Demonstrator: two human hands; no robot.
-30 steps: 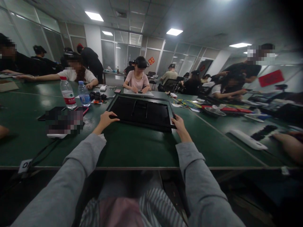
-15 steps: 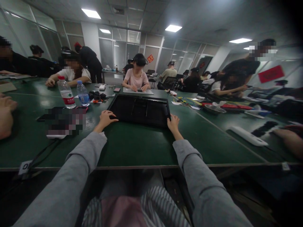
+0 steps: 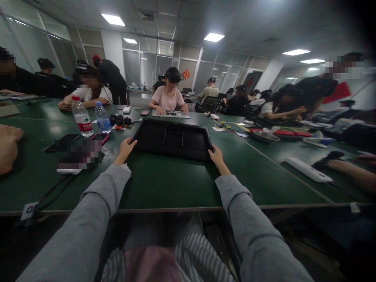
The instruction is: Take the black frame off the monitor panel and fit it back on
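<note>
A black rectangular tray-like panel [image 3: 188, 147] is in front of me over the green table. It has a raised rim and a narrow frame-like shape in its middle; its exact kind is not clear. My left hand [image 3: 127, 147] grips its left edge near the front corner, thumb on the upper side. Around the right edge, close to the front corner, my right hand [image 3: 216, 155] is closed. Both sets of fingers are partly hidden beneath or behind the rim. Whether the panel touches the table everywhere cannot be made out.
To the left stand a red-capped bottle [image 3: 82, 117] and a blue-capped bottle [image 3: 103, 118], near a phone [image 3: 100, 138]. Cables [image 3: 232, 126] lie right of the panel, and a white power strip [image 3: 307, 169] farther right. Across the table sits a person in pink [image 3: 168, 98].
My left hand has slid left and back from the panel's front corner onto its side edge. The panel has shifted slightly left. The person opposite has spread both hands apart.
</note>
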